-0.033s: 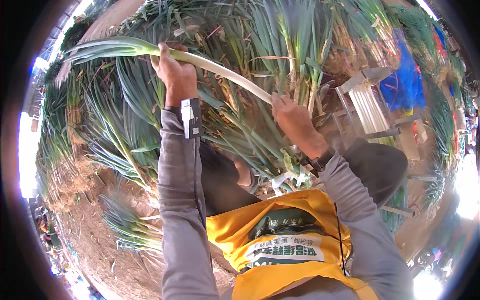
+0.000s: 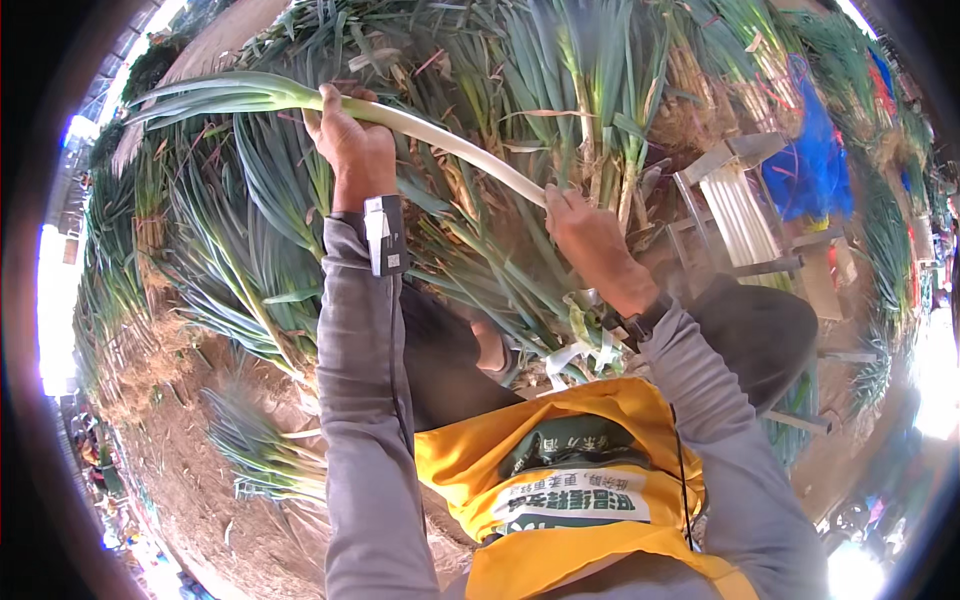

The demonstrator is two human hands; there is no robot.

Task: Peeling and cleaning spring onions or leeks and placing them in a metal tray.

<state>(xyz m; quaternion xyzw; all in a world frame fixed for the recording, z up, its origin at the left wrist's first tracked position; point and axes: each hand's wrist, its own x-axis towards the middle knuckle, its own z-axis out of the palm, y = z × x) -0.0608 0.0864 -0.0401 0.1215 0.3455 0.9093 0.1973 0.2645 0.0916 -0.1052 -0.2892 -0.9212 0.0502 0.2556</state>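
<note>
A long green onion [image 2: 455, 145] is stretched between my two hands, its white stalk bowing slightly down to the right. My left hand [image 2: 355, 140] is closed around it where the pale stalk turns green, and the leaves fan out to the left. At the lower white end, the fingers of my right hand [image 2: 590, 235] are pinched together, hiding the tip. Below and behind the held stalk lie many more green onions [image 2: 490, 260], some with dry brown leaves among them.
Upright green onions [image 2: 590, 70] stand thickly at the far side. A metal-framed stool [image 2: 735, 205] is to the right, beside a blue plastic bag [image 2: 812, 150]. A small bunch of green onions [image 2: 260, 450] lies on the brown ground [image 2: 190, 440] at left. White plastic strips [image 2: 580, 358] lie near my knees.
</note>
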